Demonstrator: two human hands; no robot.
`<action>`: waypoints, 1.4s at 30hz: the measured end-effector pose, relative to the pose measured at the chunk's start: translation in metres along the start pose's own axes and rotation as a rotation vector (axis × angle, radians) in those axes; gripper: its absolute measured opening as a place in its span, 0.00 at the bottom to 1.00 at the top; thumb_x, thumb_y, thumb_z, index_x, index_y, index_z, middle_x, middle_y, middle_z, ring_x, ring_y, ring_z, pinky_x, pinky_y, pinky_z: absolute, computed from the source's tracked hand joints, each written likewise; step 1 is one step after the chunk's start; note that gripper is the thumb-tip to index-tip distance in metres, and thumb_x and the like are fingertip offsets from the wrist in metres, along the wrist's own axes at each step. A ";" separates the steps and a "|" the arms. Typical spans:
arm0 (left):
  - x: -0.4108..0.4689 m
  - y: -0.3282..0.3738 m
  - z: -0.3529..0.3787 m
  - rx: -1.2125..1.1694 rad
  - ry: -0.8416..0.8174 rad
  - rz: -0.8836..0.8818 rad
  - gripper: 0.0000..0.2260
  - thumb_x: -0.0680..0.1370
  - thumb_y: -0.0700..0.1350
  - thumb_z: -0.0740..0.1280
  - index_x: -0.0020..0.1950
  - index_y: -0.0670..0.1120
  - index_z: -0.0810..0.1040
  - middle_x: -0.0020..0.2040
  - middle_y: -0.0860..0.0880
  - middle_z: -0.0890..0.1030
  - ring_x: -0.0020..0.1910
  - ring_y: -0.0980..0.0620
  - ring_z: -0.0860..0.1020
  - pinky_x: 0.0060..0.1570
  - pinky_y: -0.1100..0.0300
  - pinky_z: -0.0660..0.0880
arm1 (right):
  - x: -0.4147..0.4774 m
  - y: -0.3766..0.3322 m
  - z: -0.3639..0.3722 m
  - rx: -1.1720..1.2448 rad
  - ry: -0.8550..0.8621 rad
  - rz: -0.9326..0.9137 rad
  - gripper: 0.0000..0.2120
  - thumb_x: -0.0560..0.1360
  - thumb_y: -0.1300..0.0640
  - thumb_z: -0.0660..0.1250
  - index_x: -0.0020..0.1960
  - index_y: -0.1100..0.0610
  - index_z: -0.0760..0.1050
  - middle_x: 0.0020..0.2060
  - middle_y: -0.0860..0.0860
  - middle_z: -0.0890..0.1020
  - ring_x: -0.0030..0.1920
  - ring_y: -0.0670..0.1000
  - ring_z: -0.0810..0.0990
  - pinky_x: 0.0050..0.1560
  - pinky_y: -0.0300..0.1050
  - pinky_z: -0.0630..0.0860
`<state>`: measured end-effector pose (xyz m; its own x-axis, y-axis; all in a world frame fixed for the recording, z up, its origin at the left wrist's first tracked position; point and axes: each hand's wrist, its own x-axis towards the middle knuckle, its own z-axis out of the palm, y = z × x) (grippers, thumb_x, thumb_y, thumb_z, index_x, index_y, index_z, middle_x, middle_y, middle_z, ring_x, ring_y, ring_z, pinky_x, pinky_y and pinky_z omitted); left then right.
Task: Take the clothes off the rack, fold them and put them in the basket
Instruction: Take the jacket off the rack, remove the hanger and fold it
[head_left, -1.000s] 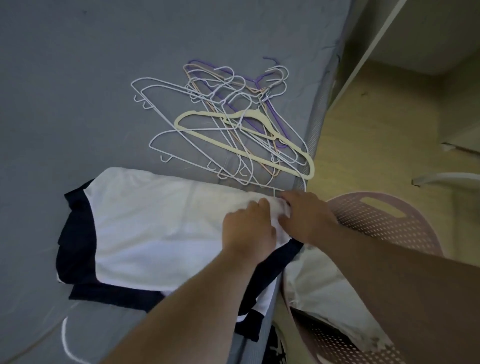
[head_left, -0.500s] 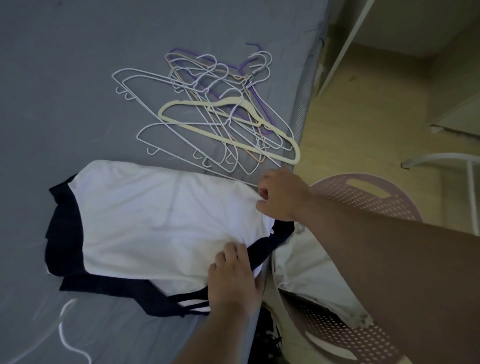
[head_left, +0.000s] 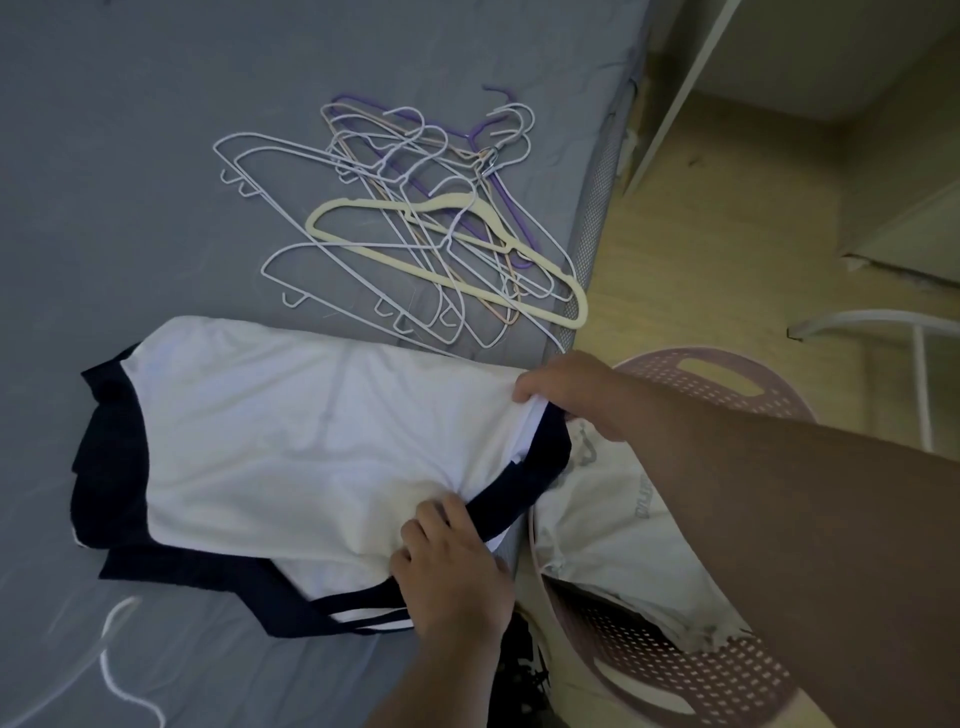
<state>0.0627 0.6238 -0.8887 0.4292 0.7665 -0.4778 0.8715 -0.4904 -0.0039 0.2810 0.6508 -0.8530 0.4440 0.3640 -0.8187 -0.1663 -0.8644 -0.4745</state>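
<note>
A white garment with dark navy trim (head_left: 291, 452) lies folded over on the grey bed (head_left: 156, 156), near its right edge. My left hand (head_left: 452, 577) grips the garment's near right corner, where white cloth meets the navy band. My right hand (head_left: 571, 395) pinches the far right corner at the bed's edge. A pink perforated basket (head_left: 727, 374) stands on the floor right beside the bed, and a pale folded cloth (head_left: 618, 525) lies inside it, partly hidden by my right forearm.
A heap of several wire and plastic hangers (head_left: 431, 228) lies on the bed just beyond the garment. A white cord (head_left: 111, 665) lies on the bed at the near left. A white metal frame (head_left: 883, 332) and white furniture stand on the wooden floor to the right.
My left hand has slid from the far right corner, beside my right hand, down to the near right corner. My right hand keeps its hold on the far corner.
</note>
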 end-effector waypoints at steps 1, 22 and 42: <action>-0.001 0.003 0.000 0.008 0.001 -0.020 0.23 0.72 0.54 0.64 0.64 0.48 0.64 0.58 0.48 0.69 0.54 0.47 0.70 0.50 0.52 0.70 | -0.001 0.004 0.001 0.109 0.001 0.051 0.10 0.70 0.57 0.74 0.47 0.59 0.77 0.44 0.55 0.80 0.43 0.55 0.79 0.47 0.46 0.77; -0.024 0.082 -0.057 -0.337 -0.017 0.243 0.13 0.77 0.43 0.63 0.60 0.50 0.67 0.54 0.52 0.72 0.52 0.50 0.73 0.40 0.58 0.70 | -0.050 0.028 -0.058 0.222 0.684 -0.067 0.08 0.83 0.52 0.61 0.57 0.53 0.64 0.48 0.54 0.75 0.44 0.54 0.72 0.44 0.45 0.67; -0.005 0.028 -0.110 -0.979 0.002 -0.237 0.07 0.77 0.36 0.57 0.40 0.41 0.71 0.35 0.48 0.75 0.32 0.50 0.72 0.30 0.59 0.66 | -0.083 -0.102 0.014 -0.027 0.558 -0.382 0.16 0.79 0.58 0.62 0.65 0.56 0.63 0.50 0.55 0.78 0.49 0.60 0.77 0.46 0.48 0.69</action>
<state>0.1111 0.6516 -0.7897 0.2190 0.8011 -0.5570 0.7454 0.2310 0.6254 0.2486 0.7133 -0.7412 0.8566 0.4184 -0.3018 0.1116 -0.7214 -0.6834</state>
